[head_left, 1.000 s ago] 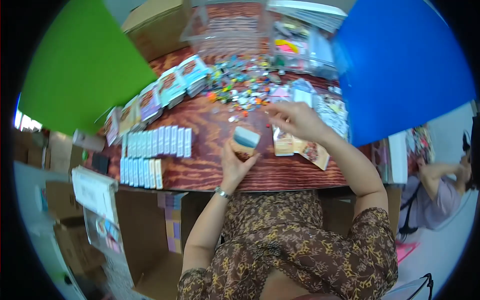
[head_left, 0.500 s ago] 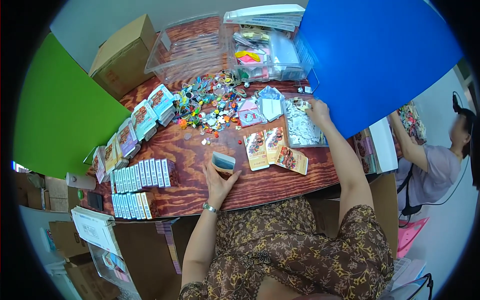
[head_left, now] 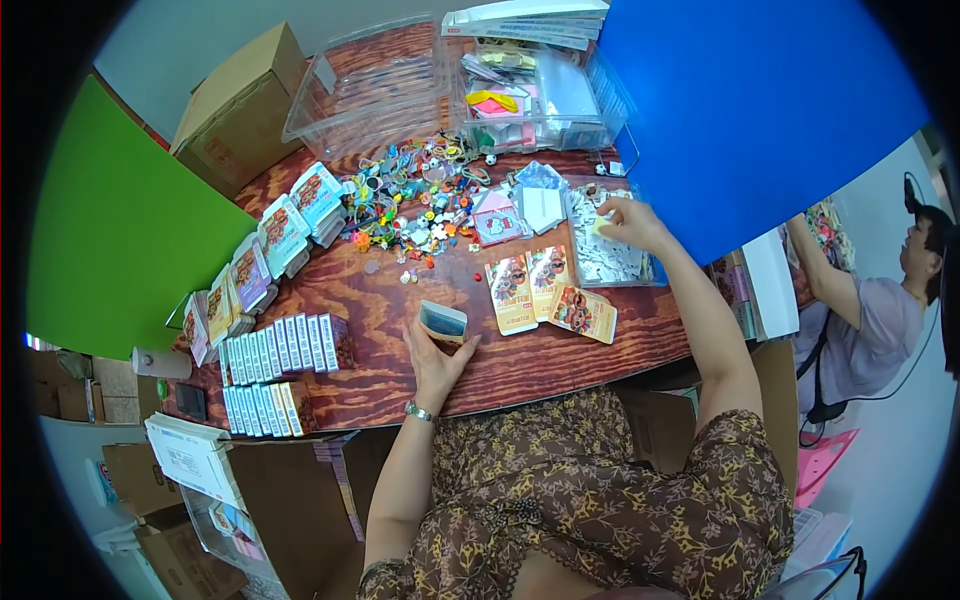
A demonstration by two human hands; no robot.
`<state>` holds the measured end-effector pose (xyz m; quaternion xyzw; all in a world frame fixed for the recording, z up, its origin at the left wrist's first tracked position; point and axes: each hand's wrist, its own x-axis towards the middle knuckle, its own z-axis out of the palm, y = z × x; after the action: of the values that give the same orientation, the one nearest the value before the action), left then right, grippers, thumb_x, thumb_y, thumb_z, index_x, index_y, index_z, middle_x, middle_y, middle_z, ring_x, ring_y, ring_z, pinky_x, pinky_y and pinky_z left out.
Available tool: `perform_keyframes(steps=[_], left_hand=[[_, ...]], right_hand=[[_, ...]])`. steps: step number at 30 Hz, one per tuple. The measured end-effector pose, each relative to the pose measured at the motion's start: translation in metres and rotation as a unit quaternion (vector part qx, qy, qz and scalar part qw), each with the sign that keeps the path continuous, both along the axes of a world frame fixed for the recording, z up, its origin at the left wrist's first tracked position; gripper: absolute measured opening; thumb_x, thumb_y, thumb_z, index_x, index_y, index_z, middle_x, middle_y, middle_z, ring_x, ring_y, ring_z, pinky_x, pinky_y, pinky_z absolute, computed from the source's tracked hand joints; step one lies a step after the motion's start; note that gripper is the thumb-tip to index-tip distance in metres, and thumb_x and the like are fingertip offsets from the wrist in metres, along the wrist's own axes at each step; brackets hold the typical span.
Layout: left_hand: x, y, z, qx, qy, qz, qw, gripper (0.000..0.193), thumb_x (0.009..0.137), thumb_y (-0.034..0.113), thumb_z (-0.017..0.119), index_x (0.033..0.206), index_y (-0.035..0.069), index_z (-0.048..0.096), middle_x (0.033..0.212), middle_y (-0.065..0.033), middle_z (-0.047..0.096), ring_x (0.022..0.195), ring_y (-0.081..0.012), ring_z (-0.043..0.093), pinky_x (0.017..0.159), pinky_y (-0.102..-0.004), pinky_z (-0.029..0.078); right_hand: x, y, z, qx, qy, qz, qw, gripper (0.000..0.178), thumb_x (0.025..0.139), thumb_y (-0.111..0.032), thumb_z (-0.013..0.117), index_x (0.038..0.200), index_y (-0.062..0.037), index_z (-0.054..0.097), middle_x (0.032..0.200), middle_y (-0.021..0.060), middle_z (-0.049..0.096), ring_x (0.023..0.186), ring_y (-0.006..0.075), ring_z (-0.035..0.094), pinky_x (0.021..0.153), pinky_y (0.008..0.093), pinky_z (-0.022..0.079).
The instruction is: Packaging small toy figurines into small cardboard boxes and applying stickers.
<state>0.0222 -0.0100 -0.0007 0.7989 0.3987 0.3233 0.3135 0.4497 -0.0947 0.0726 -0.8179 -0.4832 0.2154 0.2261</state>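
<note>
1. Near the front edge of the wood-grained table (head_left: 530, 377), the left hand (head_left: 432, 368) has its fingers wrapped around a small card box (head_left: 442, 338), mouth tilted up, presumably keeping its inside reachable.
2. Farther right, the right hand (head_left: 638, 228) is over a clear plastic tray (head_left: 640, 285) of thin white slips (head_left: 592, 262); its fingertips bunch together, but I cannot tell whether they grip anything.
3. At left, slim boxes (head_left: 285, 346) stand in two rows, probably saving room.
4. Far centre, small glossy trinkets (head_left: 425, 205) lie heaped, many-coloured.
</note>
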Motion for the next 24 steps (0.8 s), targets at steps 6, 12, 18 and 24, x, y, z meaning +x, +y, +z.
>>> perform_keyframes(steps=[6,12,18,24], left_hand=[[0.002,-0.001,0.001,-0.015,-0.017,-0.001,1.0,0.092,0.07,0.033,0.09,0.138,0.0,0.038,0.122,-0.0174,0.052,0.117,-0.0376,0.051,0.107,-0.0532,0.031],[0.007,-0.001,0.007,-0.045,-0.034,0.013,0.998,0.087,0.069,0.034,0.092,0.133,0.001,0.043,0.121,-0.0172,0.057,0.119,-0.0363,0.054,0.112,-0.0522,0.034],[0.008,-0.007,0.008,-0.065,-0.079,0.025,0.994,0.074,0.069,0.02,0.092,0.127,0.003,0.05,0.113,-0.0142,0.063,0.104,-0.0277,0.064,0.089,-0.0385,0.052],[0.026,-0.011,0.009,-0.033,-0.095,0.045,0.994,0.068,0.069,0.021,0.092,0.123,0.004,0.054,0.111,-0.0144,0.065,0.101,-0.0295,0.066,0.086,-0.0389,0.053]], right_hand=[[-0.02,0.001,-0.019,-0.046,-0.15,0.058,0.986,0.045,0.077,-0.025,0.08,0.115,-0.0082,0.063,0.092,0.0128,0.07,0.094,0.0321,0.067,0.082,0.0453,0.052],[-0.015,-0.002,-0.025,-0.015,-0.182,0.055,0.982,0.027,0.077,-0.023,0.081,0.089,-0.0059,0.063,0.088,0.0109,0.069,0.084,0.026,0.066,0.075,0.0394,0.051],[-0.041,0.016,0.015,0.06,0.145,0.072,0.985,0.023,0.085,-0.017,0.078,0.084,-0.0038,0.06,0.074,-0.0003,0.063,0.065,0.0071,0.056,0.059,0.0266,0.046],[-0.168,0.044,0.076,0.086,0.186,0.224,0.953,0.019,0.087,-0.015,0.076,0.087,-0.0033,0.061,0.074,0.0015,0.063,0.07,0.0093,0.06,0.062,0.0284,0.049]])
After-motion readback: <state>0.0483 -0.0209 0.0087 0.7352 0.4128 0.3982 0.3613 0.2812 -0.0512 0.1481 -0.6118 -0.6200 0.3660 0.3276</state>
